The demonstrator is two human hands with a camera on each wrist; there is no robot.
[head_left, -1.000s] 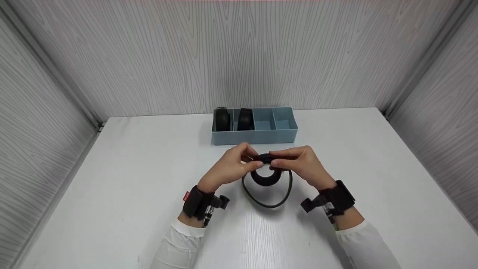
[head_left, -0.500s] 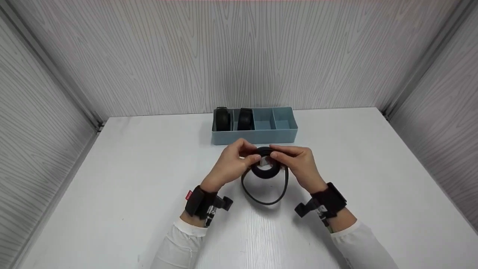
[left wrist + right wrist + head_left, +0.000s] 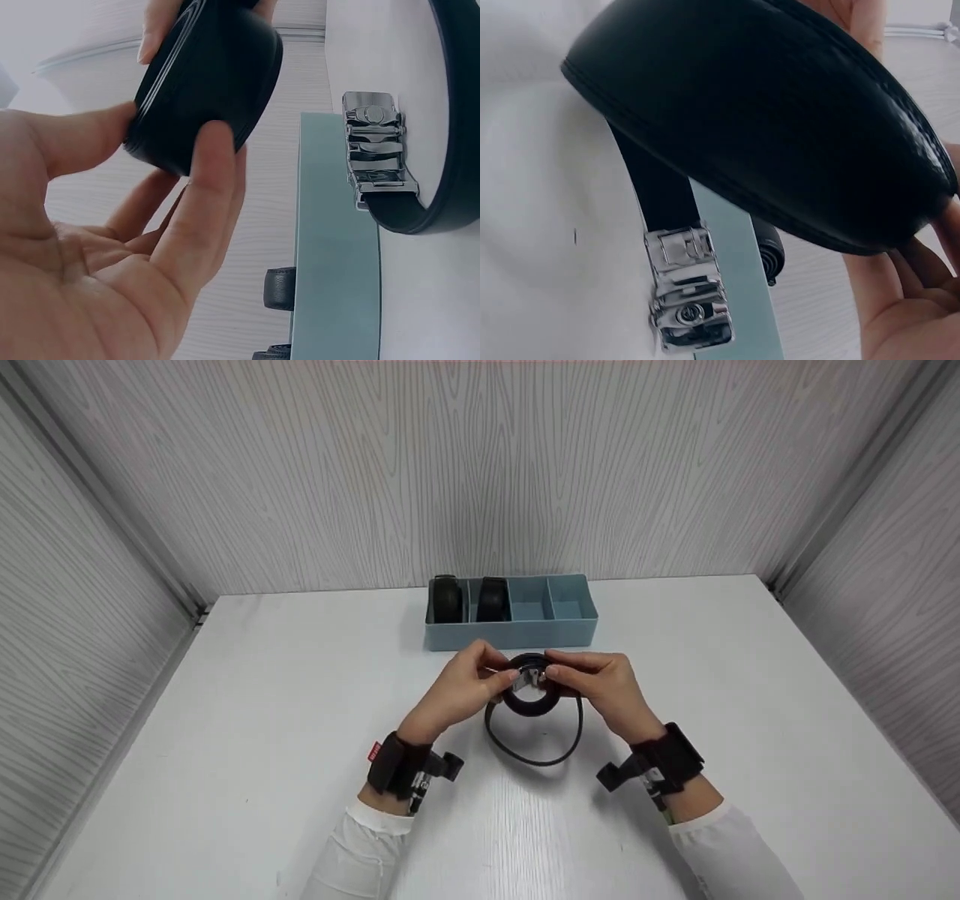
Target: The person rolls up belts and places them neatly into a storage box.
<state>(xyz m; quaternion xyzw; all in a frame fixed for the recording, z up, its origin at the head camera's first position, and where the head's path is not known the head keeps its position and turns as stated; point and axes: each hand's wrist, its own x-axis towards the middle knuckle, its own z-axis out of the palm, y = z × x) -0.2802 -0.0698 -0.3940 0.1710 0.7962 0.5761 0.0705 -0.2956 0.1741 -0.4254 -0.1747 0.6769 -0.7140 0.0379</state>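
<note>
The head camera looks forward and steeply down from above the near edge of the white table [image 3: 247,720], with the back wall at 12 o'clock. The left wrist camera sits very close under the left hand [image 3: 97,262], facing out past its fingers. The right wrist camera sits just as close, looking up along the rolled belt [image 3: 765,142]. All three views share the silver buckle [image 3: 534,676] [image 3: 373,154] [image 3: 688,300] and the blue box [image 3: 517,634].
</note>
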